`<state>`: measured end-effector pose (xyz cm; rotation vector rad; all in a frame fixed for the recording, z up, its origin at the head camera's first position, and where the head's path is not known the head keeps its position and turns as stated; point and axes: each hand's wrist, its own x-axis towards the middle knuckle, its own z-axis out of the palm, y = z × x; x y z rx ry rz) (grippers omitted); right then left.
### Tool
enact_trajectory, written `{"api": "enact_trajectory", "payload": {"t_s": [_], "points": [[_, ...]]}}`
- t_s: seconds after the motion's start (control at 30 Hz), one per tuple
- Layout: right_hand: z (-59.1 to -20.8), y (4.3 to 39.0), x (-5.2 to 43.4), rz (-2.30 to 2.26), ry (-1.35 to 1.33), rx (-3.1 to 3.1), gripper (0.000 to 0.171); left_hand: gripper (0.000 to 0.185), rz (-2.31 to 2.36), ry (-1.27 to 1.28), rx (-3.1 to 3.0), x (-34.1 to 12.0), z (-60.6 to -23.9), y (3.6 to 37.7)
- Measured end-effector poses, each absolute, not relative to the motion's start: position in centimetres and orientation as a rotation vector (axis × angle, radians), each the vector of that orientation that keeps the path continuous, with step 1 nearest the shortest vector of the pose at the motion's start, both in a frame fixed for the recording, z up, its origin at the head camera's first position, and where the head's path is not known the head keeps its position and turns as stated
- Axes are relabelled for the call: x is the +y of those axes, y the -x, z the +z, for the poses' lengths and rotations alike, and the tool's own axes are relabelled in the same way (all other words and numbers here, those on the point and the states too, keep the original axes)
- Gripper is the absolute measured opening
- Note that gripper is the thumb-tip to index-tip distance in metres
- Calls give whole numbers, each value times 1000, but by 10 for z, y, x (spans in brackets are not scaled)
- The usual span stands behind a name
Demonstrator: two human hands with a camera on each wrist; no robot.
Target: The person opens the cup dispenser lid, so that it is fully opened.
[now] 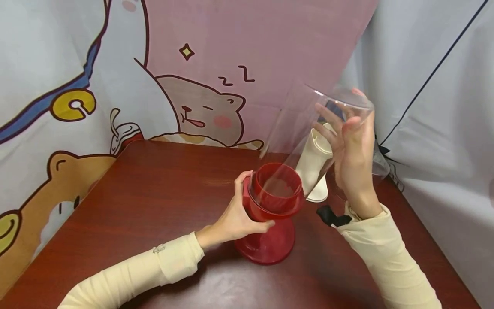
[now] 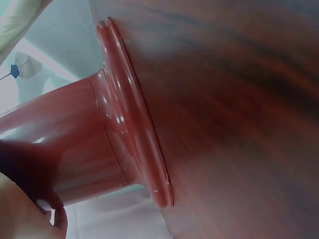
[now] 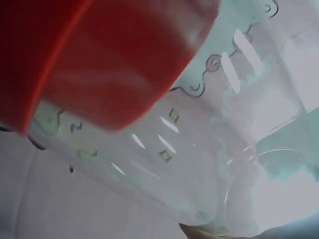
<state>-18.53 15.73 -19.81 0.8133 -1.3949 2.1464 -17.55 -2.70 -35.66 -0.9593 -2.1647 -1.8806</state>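
Note:
A red plastic base [image 1: 270, 214] with a wide foot and a cup-shaped top stands on the dark wooden table [image 1: 154, 206]. My left hand [image 1: 239, 214] grips its upper body from the left. My right hand [image 1: 349, 141] holds a large clear plastic cylinder [image 1: 308, 141], tilted, with its lower end at the red base's rim and its upper rim by my fingers. In the left wrist view the red base [image 2: 89, 139] and its foot fill the frame. The right wrist view shows the clear cylinder [image 3: 209, 149] and the red base [image 3: 99, 55] close up.
A cream-white plastic piece [image 1: 316, 167] stands on the table behind the cylinder, seen through it. A cartoon-printed cloth [image 1: 115, 86] hangs behind the table, and a pale cloth [image 1: 436, 107] hangs on the right. A black strap [image 1: 332, 216] sits at my right wrist.

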Motion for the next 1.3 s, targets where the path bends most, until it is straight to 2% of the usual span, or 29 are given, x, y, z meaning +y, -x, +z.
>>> {"api": "enact_trajectory", "payload": {"t_s": [0.23, 0.33, 0.47, 0.57, 0.8, 0.93, 1.13, 1.3], "points": [[-194, 164, 140, 2072, -912, -1277, 87, 104, -1901, 927, -2163, -29, -357, 176], [-190, 157, 129, 1972, -914, -1332, 94, 105, -1914, 914, -2164, -30, -357, 176], [-181, 153, 117, 1888, -924, -1414, 103, 105, -1895, 902, -2161, -32, -358, 176], [-172, 155, 112, 1852, -930, -1469, 102, 104, -1901, 938, -2128, -32, -358, 177], [-136, 182, 114, 1863, -873, -1500, 94, 104, -1912, 990, -2090, -31, -360, 175], [-123, 201, 121, 1906, -798, -1524, 83, 102, -1948, 1027, -2048, -31, -359, 174], [-131, 234, 136, 1897, -720, -1545, 76, 101, -1951, 1052, -2035, -28, -357, 174], [-149, 263, 146, 1888, -663, -1577, 88, 101, -1925, 1073, -2037, -27, -356, 175]]}}
